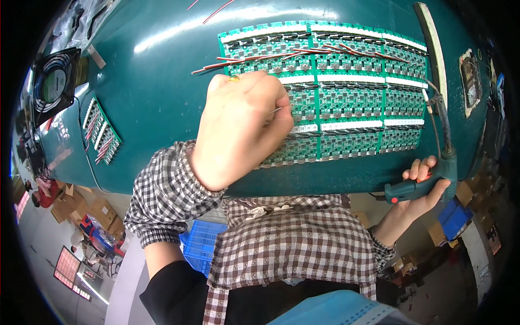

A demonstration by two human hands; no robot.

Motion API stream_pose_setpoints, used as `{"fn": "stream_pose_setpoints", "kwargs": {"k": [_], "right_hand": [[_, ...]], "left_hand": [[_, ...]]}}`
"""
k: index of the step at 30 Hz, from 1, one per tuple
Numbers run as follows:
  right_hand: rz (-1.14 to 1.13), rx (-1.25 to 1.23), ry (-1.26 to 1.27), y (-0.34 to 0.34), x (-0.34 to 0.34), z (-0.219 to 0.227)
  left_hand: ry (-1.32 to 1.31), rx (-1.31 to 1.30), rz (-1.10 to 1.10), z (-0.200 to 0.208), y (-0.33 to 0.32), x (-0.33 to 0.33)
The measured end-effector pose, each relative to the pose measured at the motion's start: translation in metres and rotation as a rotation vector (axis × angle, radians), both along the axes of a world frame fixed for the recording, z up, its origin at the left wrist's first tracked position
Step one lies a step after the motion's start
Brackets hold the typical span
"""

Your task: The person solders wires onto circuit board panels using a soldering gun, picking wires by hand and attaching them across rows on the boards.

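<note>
Circuit panel (352, 103) near table edge (325, 184)

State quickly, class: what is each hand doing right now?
Left hand: closed, pinching a thin wire over the green circuit board panel.
Right hand: closed around the soldering iron.

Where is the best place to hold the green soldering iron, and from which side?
Probably the thick green handle, taken from the table's near edge, as the right hand grips it now. The thin shaft points away over the circuit board panel.

Electronics workshop: circuit-board panel (346, 92), soldering iron (433, 173) (cooling fan (54, 84) nearby).
</note>
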State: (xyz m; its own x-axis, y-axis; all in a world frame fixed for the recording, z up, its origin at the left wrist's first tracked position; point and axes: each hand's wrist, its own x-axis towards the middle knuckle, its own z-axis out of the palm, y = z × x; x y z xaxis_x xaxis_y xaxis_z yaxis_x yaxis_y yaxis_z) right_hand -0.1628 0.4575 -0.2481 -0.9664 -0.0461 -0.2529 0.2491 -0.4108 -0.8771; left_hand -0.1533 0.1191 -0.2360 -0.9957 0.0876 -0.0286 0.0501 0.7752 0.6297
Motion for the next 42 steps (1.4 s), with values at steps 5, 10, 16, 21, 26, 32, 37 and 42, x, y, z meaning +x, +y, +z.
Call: {"fn": "stream_pose_setpoints", "kwargs": {"k": [5, 10, 16, 21, 26, 32, 37, 42], "right_hand": [[-0.009, -0.065, -0.041, 0.001, 0.001, -0.013], [-0.004, -0.073, 0.003, 0.002, -0.001, -0.014], [-0.005, -0.048, 0.022, 0.005, -0.002, -0.015], [-0.006, -0.011, 0.03, 0.005, 0.0, -0.016], [0.012, -0.044, 0.041, -0.001, 0.0, -0.02], [-0.055, -0.249, 0.073, 0.008, 0.003, -0.018], [-0.193, -0.035, 0.059, 0.01, -0.002, -0.035], [-0.222, -0.057, 0.159, 0.0, -0.02, -0.029]], "left_hand": [[-0.054, 0.037, -0.019, -0.003, -0.004, -0.002], [-0.058, 0.08, -0.051, 0.001, -0.008, -0.002], [-0.061, 0.089, -0.051, 0.001, -0.006, -0.002], [-0.045, 0.093, -0.031, -0.004, -0.003, 0.001], [-0.039, 0.093, -0.013, -0.003, -0.009, 0.005], [0.054, 0.087, -0.04, 0.002, -0.006, -0.004], [-0.028, 0.167, -0.053, -0.01, 0.017, -0.018], [0.016, 0.154, -0.144, -0.06, -0.034, -0.028]]}}
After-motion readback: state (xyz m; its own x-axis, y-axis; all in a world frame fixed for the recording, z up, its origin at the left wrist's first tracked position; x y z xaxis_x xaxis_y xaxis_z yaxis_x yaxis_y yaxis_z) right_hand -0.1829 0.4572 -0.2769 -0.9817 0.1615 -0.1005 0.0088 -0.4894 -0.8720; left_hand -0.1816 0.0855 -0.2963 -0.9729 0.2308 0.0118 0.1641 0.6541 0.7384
